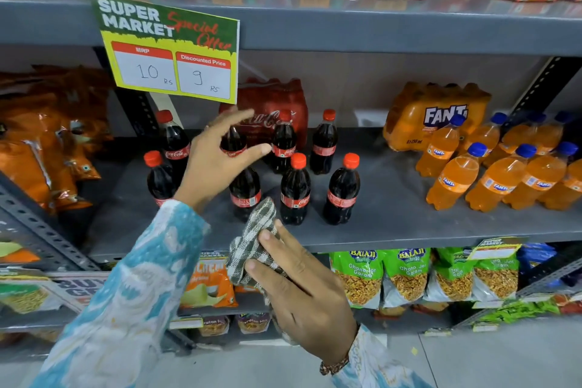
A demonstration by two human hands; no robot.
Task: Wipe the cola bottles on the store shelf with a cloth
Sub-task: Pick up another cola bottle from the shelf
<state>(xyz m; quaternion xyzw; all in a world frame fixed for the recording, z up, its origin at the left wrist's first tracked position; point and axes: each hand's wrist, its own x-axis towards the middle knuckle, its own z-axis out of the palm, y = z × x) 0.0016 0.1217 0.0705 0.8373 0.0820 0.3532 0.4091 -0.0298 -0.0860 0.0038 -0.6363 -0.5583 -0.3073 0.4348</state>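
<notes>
Several small cola bottles [295, 189] with red caps stand in two rows on the grey middle shelf [409, 224]. My left hand [217, 157] is raised in front of them with fingers spread, curved around but not closed on a back-row bottle [233, 143]. My right hand [302, 290] is lower, just in front of the shelf edge, and grips a grey-and-white checked cloth [252, 246]. The cloth's upper end sits close to a front-row bottle [245, 195]. A shrink-wrapped cola pack [277, 104] stands behind the bottles.
Orange soda bottles [491, 173] and a wrapped pack of them [434, 113] fill the shelf's right side. Orange snack bags [47, 142] lie at the left. A price sign [170, 50] hangs from the upper shelf. Juice cartons stand above, snack packets [406, 274] below.
</notes>
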